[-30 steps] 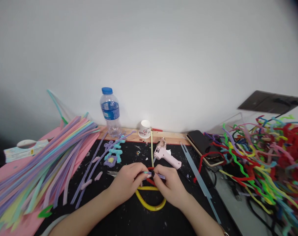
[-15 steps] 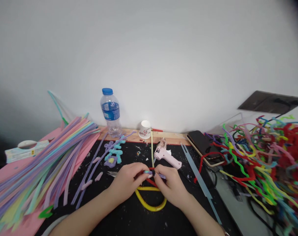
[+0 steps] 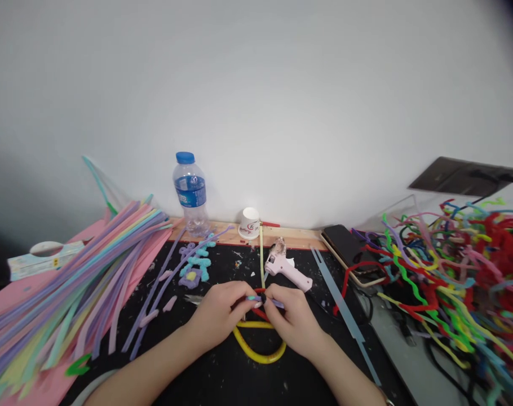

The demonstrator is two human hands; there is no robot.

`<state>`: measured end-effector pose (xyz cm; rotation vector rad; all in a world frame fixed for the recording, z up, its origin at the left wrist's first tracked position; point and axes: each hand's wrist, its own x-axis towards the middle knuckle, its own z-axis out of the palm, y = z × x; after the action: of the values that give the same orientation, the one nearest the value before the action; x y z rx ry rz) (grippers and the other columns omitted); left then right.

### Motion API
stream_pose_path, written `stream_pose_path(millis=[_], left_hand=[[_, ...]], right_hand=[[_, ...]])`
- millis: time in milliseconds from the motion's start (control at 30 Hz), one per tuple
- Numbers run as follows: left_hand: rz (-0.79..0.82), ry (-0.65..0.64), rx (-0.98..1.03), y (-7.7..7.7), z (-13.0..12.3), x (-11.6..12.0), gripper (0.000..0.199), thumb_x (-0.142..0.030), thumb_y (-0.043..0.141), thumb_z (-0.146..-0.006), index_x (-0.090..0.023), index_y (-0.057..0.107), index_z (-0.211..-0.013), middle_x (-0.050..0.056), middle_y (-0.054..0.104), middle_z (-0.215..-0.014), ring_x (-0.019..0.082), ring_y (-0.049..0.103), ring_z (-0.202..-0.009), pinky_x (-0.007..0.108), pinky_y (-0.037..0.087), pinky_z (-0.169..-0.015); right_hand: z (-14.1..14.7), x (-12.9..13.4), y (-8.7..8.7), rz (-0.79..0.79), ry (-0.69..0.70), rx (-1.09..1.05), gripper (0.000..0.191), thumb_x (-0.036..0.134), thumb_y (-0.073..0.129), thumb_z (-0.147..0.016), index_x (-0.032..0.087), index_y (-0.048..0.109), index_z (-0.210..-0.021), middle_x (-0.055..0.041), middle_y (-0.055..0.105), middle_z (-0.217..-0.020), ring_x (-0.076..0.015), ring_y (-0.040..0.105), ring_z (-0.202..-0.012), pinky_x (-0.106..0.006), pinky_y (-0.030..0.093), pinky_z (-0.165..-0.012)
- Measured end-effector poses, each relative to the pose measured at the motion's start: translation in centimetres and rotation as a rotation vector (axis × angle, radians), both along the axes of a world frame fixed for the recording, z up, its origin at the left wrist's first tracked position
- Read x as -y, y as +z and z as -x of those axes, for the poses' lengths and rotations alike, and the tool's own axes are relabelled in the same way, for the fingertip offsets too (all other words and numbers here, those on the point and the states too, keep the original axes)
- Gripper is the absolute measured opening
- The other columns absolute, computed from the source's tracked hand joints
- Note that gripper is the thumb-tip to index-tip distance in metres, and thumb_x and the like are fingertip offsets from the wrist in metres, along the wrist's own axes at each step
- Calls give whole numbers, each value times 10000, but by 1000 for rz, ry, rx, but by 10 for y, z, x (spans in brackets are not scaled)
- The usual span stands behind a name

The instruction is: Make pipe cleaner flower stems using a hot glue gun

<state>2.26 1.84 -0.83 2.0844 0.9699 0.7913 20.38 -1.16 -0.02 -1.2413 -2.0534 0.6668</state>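
Observation:
Over the middle of the black mat, my left hand pinches one end of a short purple pipe cleaner between thumb and fingertips. My right hand grips the same piece, its fingertips almost touching the left ones. The fingers hide most of the piece. Beneath both hands lie a yellow looped handle and a red one, partly covered. Silver metal tips poke out beside my left hand. A purple flower with a yellow centre and a curly turquoise pipe cleaner rest further left.
A pale pink glue gun lies behind my right hand. At the back stand a water bottle and a paper cup. Pipe cleaners fan out at left; a tangled heap and a phone are at right.
Both hands stay nearly in place, with only a slight shift of the fingertips around the purple piece. Everything else lies as before.

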Motion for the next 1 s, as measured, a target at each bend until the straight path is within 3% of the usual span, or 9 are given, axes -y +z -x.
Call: stream_pose_path(millis=[633, 1000], left_hand=[[-46, 7, -22, 3, -1, 1, 171, -175, 519, -864, -162, 536, -695, -21, 565, -662, 108, 537, -633, 209, 381, -602], [2, 13, 11, -1, -1, -2, 90, -228, 549, -857, -174, 612, -824, -13, 614, -719, 112, 559, -629, 211, 410, -608]], right_hand=[[0, -2, 1, 14, 11, 6, 234, 144, 413, -872, 196, 353, -652, 53, 366, -587, -92, 370, -529, -219, 256, -519], [0, -2, 1, -22, 10, -13, 242, 144, 416, -885, 192, 380, -650, 51, 392, -584, -90, 382, -524, -212, 268, -511]])
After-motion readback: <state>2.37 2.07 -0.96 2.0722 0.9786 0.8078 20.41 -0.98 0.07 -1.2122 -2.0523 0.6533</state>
